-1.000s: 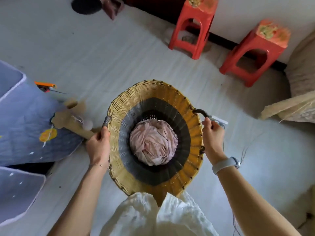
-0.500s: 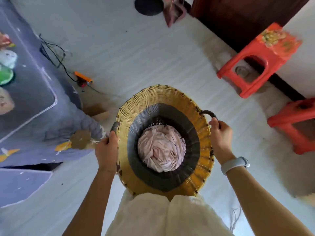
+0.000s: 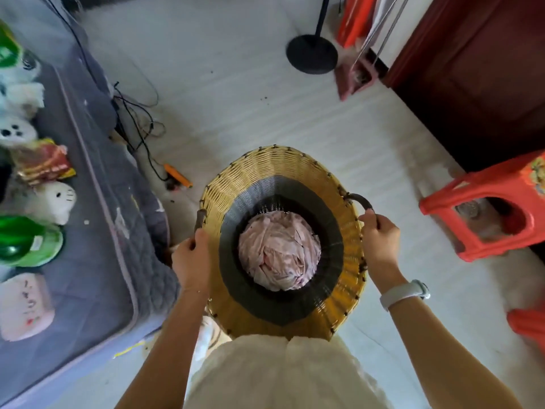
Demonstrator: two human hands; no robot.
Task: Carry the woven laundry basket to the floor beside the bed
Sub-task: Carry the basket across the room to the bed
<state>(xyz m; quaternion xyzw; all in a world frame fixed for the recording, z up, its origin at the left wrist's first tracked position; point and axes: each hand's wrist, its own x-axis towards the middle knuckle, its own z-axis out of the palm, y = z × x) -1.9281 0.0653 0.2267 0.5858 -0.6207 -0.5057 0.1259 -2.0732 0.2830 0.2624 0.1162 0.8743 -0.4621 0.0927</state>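
Left of the basket, bed: a grey-blue quilted bed (image 3: 97, 231) fills the left edge, its corner reaching down close to the basket's left handle.
On the bed, far left of the basket: white plush toys (image 3: 54, 202), a green round thing (image 3: 28, 242), a red and yellow packet (image 3: 41, 160) and a pale pink cushion (image 3: 23, 308) lie in a row.
Up-left of the basket, floor: black cables (image 3: 138, 119) trail along the bed's edge, ending near an orange tool (image 3: 177, 175) on the pale floor (image 3: 236, 84).
Left hand: the left hand (image 3: 191, 261) is closed around the dark left handle (image 3: 200, 219), knuckles up, just beside the bed's corner.
Basket: the woven laundry basket (image 3: 274, 163) sits between both hands in front of the person's white garment (image 3: 280, 373); yellow weave at the rim, a dark band lower inside. I cannot tell whether its base touches the floor.
Inside the basket: crumpled pink cloth (image 3: 278, 255) fills the bottom.
Right hand: the right hand (image 3: 380, 243) is clenched on the dark right handle (image 3: 361, 200); a white watch (image 3: 404, 293) circles the wrist.
Above the basket, further off: a black round stand base (image 3: 311, 54) rests on the floor.
Right of the basket: a red plastic stool (image 3: 486, 208) stands well apart, before a dark red wooden door (image 3: 472, 69).
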